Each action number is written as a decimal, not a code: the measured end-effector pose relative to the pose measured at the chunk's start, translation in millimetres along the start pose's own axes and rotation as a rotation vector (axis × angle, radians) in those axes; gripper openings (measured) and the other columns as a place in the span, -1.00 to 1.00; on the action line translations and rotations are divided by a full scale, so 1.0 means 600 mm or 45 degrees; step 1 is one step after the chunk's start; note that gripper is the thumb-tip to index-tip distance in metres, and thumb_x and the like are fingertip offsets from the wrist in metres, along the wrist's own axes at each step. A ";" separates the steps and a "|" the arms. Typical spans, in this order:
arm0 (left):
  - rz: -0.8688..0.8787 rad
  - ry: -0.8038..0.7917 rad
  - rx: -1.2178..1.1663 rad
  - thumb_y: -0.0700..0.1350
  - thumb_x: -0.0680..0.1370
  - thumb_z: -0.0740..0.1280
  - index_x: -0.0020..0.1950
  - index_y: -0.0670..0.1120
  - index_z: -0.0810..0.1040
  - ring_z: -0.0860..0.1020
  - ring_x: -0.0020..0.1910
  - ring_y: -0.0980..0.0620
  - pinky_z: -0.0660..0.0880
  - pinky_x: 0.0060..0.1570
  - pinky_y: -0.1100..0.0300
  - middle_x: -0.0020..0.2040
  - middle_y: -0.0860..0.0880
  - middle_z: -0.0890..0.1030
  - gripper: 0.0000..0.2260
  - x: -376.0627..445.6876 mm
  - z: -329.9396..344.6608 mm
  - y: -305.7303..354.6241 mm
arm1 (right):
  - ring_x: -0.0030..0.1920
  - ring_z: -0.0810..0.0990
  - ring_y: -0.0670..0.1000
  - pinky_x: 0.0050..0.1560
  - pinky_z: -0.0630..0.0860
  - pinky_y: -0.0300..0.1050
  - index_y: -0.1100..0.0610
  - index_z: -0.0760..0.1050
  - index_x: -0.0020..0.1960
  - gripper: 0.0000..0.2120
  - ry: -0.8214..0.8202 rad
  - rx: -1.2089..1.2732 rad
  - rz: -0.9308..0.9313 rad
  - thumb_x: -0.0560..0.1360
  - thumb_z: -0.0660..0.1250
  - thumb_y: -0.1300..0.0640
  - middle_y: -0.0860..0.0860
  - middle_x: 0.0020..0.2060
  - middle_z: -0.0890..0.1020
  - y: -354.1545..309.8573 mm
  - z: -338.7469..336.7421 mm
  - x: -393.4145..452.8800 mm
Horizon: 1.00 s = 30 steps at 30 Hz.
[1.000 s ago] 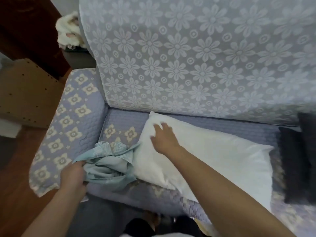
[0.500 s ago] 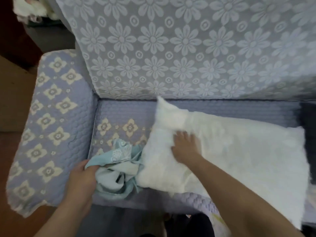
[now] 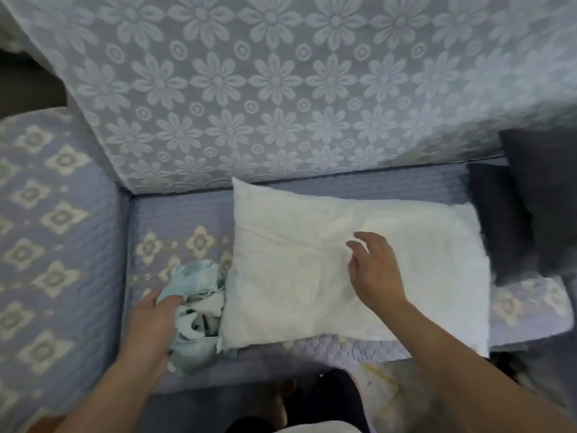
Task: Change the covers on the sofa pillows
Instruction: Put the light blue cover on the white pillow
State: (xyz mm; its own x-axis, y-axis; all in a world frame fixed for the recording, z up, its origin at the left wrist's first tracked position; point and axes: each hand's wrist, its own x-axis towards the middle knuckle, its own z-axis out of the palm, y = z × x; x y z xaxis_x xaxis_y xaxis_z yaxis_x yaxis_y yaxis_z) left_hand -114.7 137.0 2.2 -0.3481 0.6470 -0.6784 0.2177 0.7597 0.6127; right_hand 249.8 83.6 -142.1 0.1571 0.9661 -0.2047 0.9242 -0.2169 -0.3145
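Across the far side rises the sofa back (image 3: 281,89), draped in a pale blue daisy-print throw, with the quilted armrest (image 3: 53,220) at left and the quilted seat (image 3: 175,214) between them. On the seat lies the bare white pillow insert (image 3: 296,270), flat, its long side left to right. Two dark cushions (image 3: 524,214) stand just beside its right end. The crumpled light blue cover (image 3: 196,307) sits bunched against the insert's near-left corner. The left hand (image 3: 150,326) grips that cover, fingers curled into the cloth. The right hand (image 3: 374,273), pressed on the insert's left part a second ago, has moved right and now seems lifted just above it, fingers spread and loosely bent, holding nothing, though blur makes contact uncertain. The insert looks settled, so fitting the cover over an end comes next.
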 end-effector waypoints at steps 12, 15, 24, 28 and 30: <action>0.182 0.207 0.166 -0.26 0.61 0.22 -0.07 0.05 0.63 0.62 -0.08 -0.19 0.58 -0.04 -0.12 -0.02 -0.15 0.69 -0.73 -0.104 0.026 0.073 | 0.42 0.40 0.09 0.32 0.34 -0.15 0.11 0.34 0.49 -0.60 -0.776 0.272 0.470 0.67 0.15 0.05 0.09 0.45 0.41 -0.024 -0.143 -0.096; 0.334 0.165 0.146 -0.34 0.58 0.23 -0.02 0.00 0.70 0.62 -0.13 -0.10 0.55 -0.13 0.04 -0.04 -0.09 0.71 -0.68 -0.176 -0.042 0.154 | 0.31 0.50 0.01 0.24 0.37 -0.21 0.02 0.40 0.44 -0.61 -0.970 0.311 0.064 0.64 0.20 -0.04 0.00 0.37 0.51 -0.155 -0.234 -0.089; 1.052 -0.121 0.311 -0.23 0.57 0.39 0.06 0.18 0.66 0.60 -0.24 0.24 0.48 -0.23 0.34 -0.16 0.13 0.66 -0.72 -0.358 -0.155 0.373 | 0.11 0.63 0.05 0.08 0.54 -0.02 -0.12 0.48 0.31 -0.59 0.049 0.609 -0.726 0.48 0.33 0.09 -0.02 0.10 0.67 -0.510 -0.543 -0.016; 1.178 0.352 0.913 -0.29 0.52 0.25 -0.10 0.21 0.50 0.53 -0.22 0.01 0.39 -0.37 0.11 -0.16 0.04 0.47 -0.65 -0.324 -0.187 0.399 | -0.01 0.63 0.18 -0.03 0.50 -0.03 -0.04 0.59 0.23 -0.58 0.632 0.338 -0.579 0.43 0.29 0.24 0.09 -0.02 0.70 -0.477 -0.700 0.010; 1.073 0.619 0.972 -0.28 0.52 0.21 -0.08 0.14 0.51 0.50 -0.16 -0.08 0.49 -0.27 0.00 -0.10 0.03 0.40 -0.71 -0.294 -0.193 0.390 | 0.02 0.64 0.20 0.03 0.52 -0.02 0.01 0.62 0.22 -0.53 0.925 0.354 -0.523 0.36 0.28 0.27 0.11 0.02 0.71 -0.442 -0.771 0.015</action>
State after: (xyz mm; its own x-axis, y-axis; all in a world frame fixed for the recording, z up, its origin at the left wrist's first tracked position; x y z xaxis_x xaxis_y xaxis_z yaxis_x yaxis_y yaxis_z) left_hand -107.6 193.1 312.4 -0.1081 0.9851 0.1338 0.9573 0.0669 0.2811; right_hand 167.1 214.3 368.4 0.1012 0.8047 0.5850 0.8530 0.2324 -0.4673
